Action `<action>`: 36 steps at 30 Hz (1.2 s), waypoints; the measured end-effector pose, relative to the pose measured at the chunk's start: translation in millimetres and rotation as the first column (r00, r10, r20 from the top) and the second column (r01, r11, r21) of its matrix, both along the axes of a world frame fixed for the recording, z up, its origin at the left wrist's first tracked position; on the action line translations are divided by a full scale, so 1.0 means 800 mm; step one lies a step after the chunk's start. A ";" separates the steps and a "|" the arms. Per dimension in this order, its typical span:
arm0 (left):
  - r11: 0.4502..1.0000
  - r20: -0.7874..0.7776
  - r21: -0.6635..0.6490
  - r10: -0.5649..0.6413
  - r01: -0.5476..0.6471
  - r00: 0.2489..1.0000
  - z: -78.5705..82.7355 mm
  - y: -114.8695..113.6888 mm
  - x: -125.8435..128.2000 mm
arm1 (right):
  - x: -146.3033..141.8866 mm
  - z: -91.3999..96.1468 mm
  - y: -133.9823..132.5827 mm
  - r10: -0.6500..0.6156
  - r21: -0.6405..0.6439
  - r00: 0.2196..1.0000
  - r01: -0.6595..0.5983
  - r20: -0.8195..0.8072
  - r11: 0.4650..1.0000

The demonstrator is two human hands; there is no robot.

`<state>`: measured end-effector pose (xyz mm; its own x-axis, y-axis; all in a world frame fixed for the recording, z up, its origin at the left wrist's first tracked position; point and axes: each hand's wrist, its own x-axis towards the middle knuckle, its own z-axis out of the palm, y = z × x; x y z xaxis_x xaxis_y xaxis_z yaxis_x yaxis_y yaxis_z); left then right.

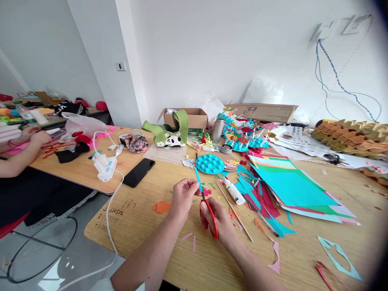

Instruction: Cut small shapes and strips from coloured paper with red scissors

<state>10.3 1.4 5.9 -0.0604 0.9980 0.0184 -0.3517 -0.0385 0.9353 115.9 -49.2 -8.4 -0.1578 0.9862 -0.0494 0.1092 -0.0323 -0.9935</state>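
My left hand (pixel 183 197) pinches a narrow teal paper strip (pixel 198 180) upright between thumb and fingers. My right hand (pixel 217 221) grips a pair of red-handled scissors (pixel 209 218), whose blades sit right by the strip and are mostly hidden by my hands. Just beyond them lies a round teal folded-paper disc (pixel 209 163). A white glue bottle (pixel 235 191) and a thin wooden stick (pixel 233 212) lie to the right of my right hand. An orange paper fish (pixel 161 207) lies left of my left hand, with small pink paper scraps (pixel 187 236) below it.
A stack of coloured paper sheets (pixel 291 188) and cut scraps fills the wooden table's right side. Behind stand a cardboard box (pixel 184 119), a green panda bag (pixel 168 131) and paper crafts. A phone (pixel 138 172) and white power adapter (pixel 105 165) lie left, near a co-worker's hands (pixel 38 137).
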 end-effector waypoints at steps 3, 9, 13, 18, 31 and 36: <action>1.000 0.002 -0.001 0.000 0.000 1.000 0.000 0.000 0.000 | 0.000 0.000 0.000 -0.002 -0.003 1.000 0.002 0.008 1.000; 1.000 0.030 -0.015 -0.003 0.004 1.000 0.001 0.000 0.001 | 0.001 -0.002 0.001 0.001 0.012 1.000 -0.001 0.008 1.000; 1.000 0.040 -0.021 -0.010 0.011 0.999 0.001 -0.001 0.000 | 0.001 -0.003 0.001 0.000 0.016 1.000 0.000 0.010 1.000; 1.000 0.031 -0.014 -0.004 0.005 1.000 0.001 0.000 0.000 | 0.001 -0.005 0.001 -0.014 0.018 1.000 0.014 0.008 1.000; 1.000 0.044 -0.008 -0.009 0.009 0.999 -0.001 0.000 0.000 | 0.002 -0.006 0.002 -0.012 0.029 1.000 0.012 0.014 0.999; 1.000 0.048 -0.013 -0.008 0.009 0.999 -0.002 0.001 0.000 | 0.002 -0.004 0.001 -0.013 0.016 1.000 0.013 0.001 1.000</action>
<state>10.5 2.1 4.5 -0.0522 0.9986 0.0024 -0.3969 -0.0229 0.9176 117.3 -48.0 -11.6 -0.1453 0.9888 -0.0339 0.1104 -0.0178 -0.9937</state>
